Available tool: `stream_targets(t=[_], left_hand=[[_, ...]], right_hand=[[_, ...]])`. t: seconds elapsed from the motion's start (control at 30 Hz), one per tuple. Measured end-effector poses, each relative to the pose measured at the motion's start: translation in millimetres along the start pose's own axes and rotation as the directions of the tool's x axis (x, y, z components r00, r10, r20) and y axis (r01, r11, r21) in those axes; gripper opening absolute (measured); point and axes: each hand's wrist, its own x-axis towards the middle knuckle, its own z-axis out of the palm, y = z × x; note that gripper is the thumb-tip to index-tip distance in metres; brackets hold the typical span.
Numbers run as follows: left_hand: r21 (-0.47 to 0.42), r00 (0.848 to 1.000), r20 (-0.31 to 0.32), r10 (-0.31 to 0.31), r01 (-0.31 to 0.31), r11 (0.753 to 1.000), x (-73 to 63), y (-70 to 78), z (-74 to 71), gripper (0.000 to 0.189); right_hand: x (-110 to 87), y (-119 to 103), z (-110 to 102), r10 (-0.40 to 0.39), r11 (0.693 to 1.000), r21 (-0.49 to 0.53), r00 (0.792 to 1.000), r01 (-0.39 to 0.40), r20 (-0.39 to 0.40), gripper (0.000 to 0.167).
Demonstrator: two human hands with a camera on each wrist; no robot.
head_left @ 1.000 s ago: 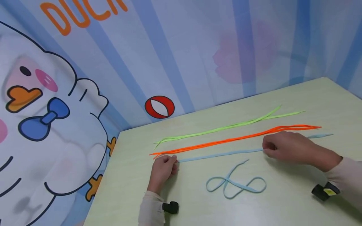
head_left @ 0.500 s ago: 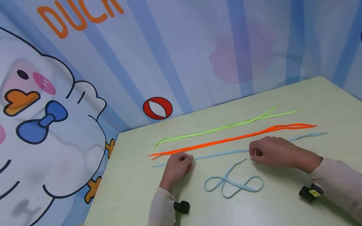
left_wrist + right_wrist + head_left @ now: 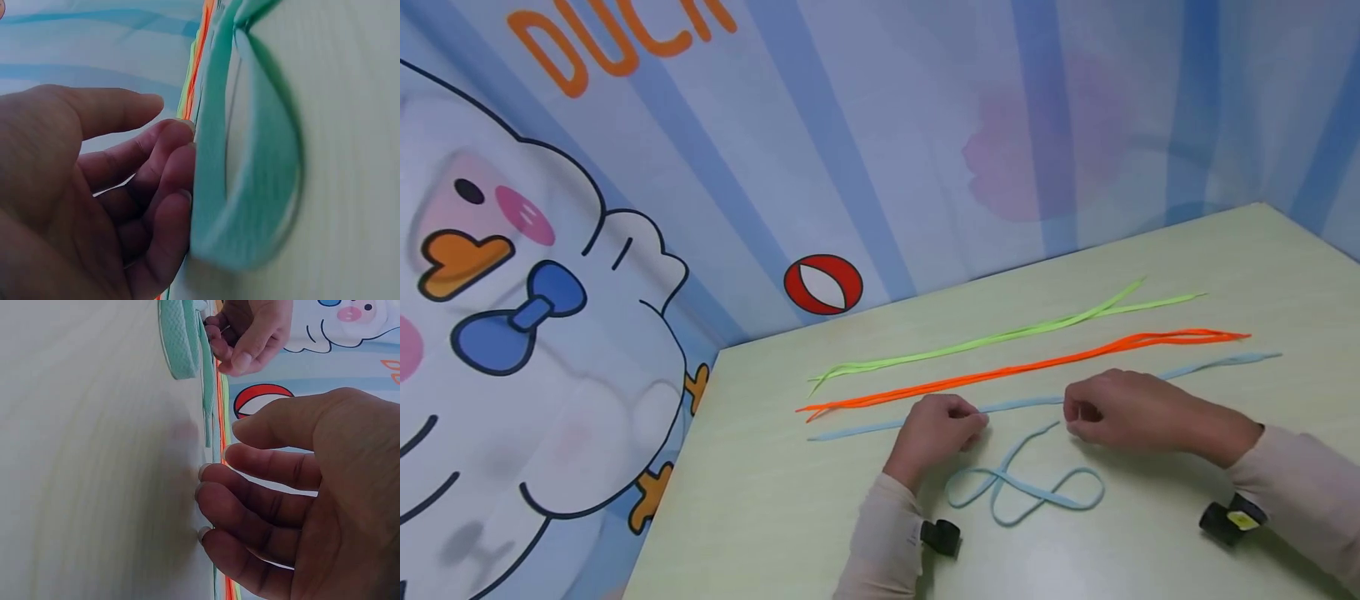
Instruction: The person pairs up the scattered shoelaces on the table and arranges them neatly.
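Left hand (image 3: 942,429) rests knuckles-up on the table (image 3: 1150,550), fingers curled down onto the straight light-blue lace (image 3: 1022,403). In the left wrist view the fingertips (image 3: 181,169) press against the lace edge at the table surface; whether thumb and fingers really pinch it, cannot tell. Right hand (image 3: 1131,410) sits just to the right on the same lace, fingers bent, tips (image 3: 206,487) down at the table on or beside the lace, thumb (image 3: 275,425) stretched above them. A true pinch is not visible there either. The two hands are near each other, with a short bare stretch of lace between them.

The straight light-blue lace runs from the left part of the table, under both hands, out to a free tip at the far right. Just in front of the hands lies the looped light-blue lace (image 3: 1026,486), a flat figure-eight with one loose end pointing up toward the right hand, close but not touching in the head view.

Behind the hands lie the orange lace (image 3: 1022,367), then the green lace (image 3: 1007,336), both stretched roughly parallel to the blue one. Black wrist cameras (image 3: 941,537) sit on both sleeves. Duck-print backdrop (image 3: 550,275) behind the table. No containers in sight.
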Motion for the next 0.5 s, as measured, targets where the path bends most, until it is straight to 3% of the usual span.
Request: stream_targets(t=[0.23, 0.37, 0.5], left_hand=[[0.102, 0.996, 0.024, 0.088, -0.09, 0.991, 0.3, 18.3, 15.0, 0.008], [0.198, 0.988, 0.047, 0.146, -0.153, 0.968, 0.2, 25.1, 23.8, 0.008], [0.271, 0.984, 0.05, 0.169, -0.176, 0.946, -1.9, 29.1, 30.8, 0.011]], right_hand=[[-1.7, -1.7, -1.0, 0.014, 1.0, 0.002, 1.0, -0.014, 0.005, 0.011], [-2.4, -2.7, -1.1, 0.015, 1.0, 0.005, 1.0, -0.015, 0.007, 0.011], [-2.7, -3.0, 0.0, 0.009, 1.0, 0.009, 1.0, -0.009, 0.004, 0.012]])
